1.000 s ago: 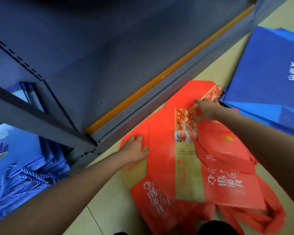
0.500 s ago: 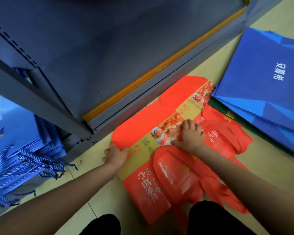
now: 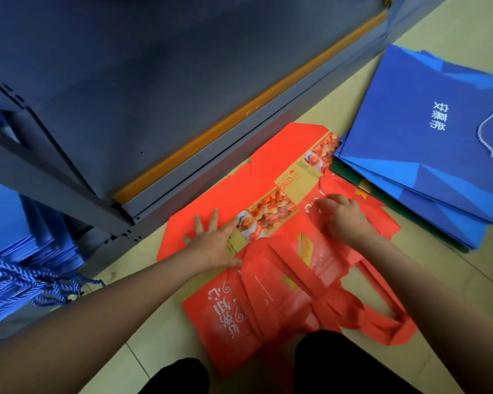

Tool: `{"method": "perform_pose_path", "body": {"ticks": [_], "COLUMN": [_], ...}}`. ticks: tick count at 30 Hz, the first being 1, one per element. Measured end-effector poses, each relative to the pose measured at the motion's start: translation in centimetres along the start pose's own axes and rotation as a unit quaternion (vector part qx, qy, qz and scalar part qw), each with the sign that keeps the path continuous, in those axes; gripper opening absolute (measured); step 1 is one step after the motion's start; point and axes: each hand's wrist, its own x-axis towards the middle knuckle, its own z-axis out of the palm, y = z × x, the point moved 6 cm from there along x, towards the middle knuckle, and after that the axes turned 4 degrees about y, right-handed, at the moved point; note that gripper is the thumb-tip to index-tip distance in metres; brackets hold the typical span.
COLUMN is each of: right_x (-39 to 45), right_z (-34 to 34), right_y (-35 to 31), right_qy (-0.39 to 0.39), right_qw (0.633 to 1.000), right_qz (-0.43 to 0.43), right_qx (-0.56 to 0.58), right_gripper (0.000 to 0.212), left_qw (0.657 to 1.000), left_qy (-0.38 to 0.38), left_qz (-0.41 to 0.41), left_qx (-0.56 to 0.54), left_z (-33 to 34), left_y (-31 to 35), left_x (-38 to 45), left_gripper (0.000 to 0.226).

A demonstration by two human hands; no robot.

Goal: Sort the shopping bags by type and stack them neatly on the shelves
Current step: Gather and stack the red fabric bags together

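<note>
A flattened red paper bag (image 3: 239, 183) with a tan printed band lies on the floor against the shelf base. My left hand (image 3: 214, 243) presses flat on it with fingers spread. Over its near side lies a heap of red fabric bags (image 3: 282, 297) with white lettering and looped handles. My right hand (image 3: 342, 214) sits on the far part of this heap, fingers curled into the red fabric. A stack of blue paper bags (image 3: 427, 132) rests on the floor at the right.
The grey metal shelf (image 3: 154, 81) with an orange edge strip fills the upper left. More blue bags with rope handles (image 3: 17, 268) sit in the lower shelf at left. A dark green sheet (image 3: 350, 174) peeks from under the right blue stack. My knees (image 3: 336, 362) show at the bottom.
My left hand has moved from the red paper bag's left edge onto its middle, fingers spread. My right hand has shifted right onto the fabric bags. The view has tilted slightly.
</note>
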Motion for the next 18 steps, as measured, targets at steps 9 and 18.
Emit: {"method": "perform_pose_path", "body": {"ticks": [9, 18], "right_x": [-0.9, 0.9], "right_z": [1.0, -1.0], "right_y": [3.3, 5.0], "right_qy": [-0.188, -0.035], "right_qw": [0.979, 0.997], "right_qz": [0.014, 0.027], "right_qx": [-0.075, 0.069], "right_gripper": [0.123, 0.096], "left_qw": [0.997, 0.996], "left_qy": [-0.054, -0.047], "left_qz": [-0.039, -0.060], "left_qx": [0.042, 0.042], "left_z": [1.1, 1.0], "left_y": [0.7, -0.6], "left_x": [1.1, 0.7], "left_gripper": [0.122, 0.132]}}
